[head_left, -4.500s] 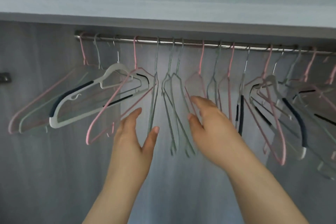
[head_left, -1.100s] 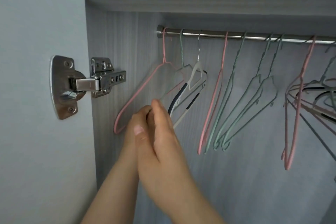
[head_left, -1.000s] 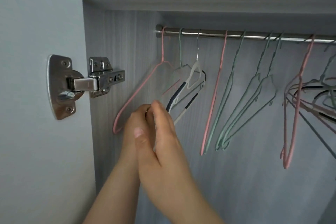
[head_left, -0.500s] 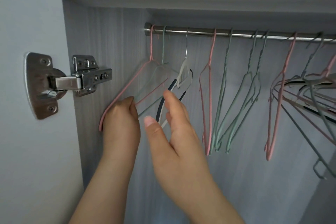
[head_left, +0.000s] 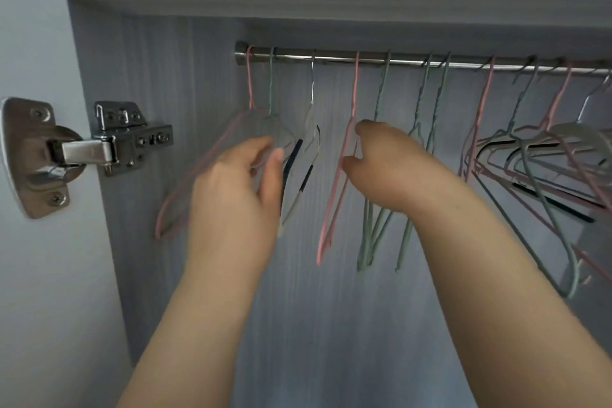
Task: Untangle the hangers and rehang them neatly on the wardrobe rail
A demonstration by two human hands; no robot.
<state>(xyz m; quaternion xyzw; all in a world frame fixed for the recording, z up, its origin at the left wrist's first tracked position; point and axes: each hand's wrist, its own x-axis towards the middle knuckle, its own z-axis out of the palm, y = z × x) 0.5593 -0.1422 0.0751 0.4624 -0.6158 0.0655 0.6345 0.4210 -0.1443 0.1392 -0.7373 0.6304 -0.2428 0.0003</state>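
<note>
At the left end of the wardrobe rail (head_left: 414, 60), apparently midway through the spacing-out step. Reaches with the left hand (head_left: 231, 189) toward the white hanger (head_left: 292, 159) with dark grips, fingers loosely curved, thumb apart from them, gripping nothing that shows. Brackets the pink hanger (head_left: 335, 202) with the right hand (head_left: 387, 169): forefinger above the wire, thumb below, not closed on it; remaining fingers hidden behind the hand.

Next probably calls for pinching that pink hanger and sliding its hook along to even the gaps, then turning to the knotted cluster (head_left: 543, 159) at the right and lifting hooks off singly rather than tugging.

Counts by hooks, left to right: one pink, one green, one white, one pink, then three green hangers (head_left: 367, 235), all hanging free. Beyond those, roughly four more in the tangle, pink, green and white; exact number unclear through overlap and the frame edge. Also one metal door hinge (head_left: 99, 146) at the left.
</note>
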